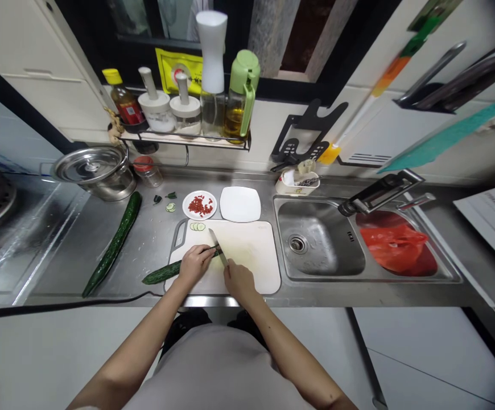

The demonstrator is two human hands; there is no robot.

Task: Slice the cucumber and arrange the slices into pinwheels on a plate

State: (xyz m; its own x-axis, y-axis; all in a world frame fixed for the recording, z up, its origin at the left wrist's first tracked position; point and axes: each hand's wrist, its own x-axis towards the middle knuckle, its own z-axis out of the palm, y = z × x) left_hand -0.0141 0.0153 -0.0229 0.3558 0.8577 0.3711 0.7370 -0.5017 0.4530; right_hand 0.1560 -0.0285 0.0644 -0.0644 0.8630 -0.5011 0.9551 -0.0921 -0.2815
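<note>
My left hand [195, 263] presses down on a dark green cucumber [161, 273] that lies across the left edge of a white cutting board [254, 250]. My right hand [239, 279] grips the handle of a knife [217, 246], whose blade meets the cucumber's cut end beside my left fingers. Three thin cucumber slices [197, 226] lie at the board's far left corner. Both hands are closed.
A second, whole cucumber [114, 242] lies on the steel counter to the left, near a lidded pot [91, 171]. Behind the board stand a plate of chopped red chilli [199, 205] and an empty white plate [239, 204]. The sink [320, 242] with a red bag [395, 246] is on the right.
</note>
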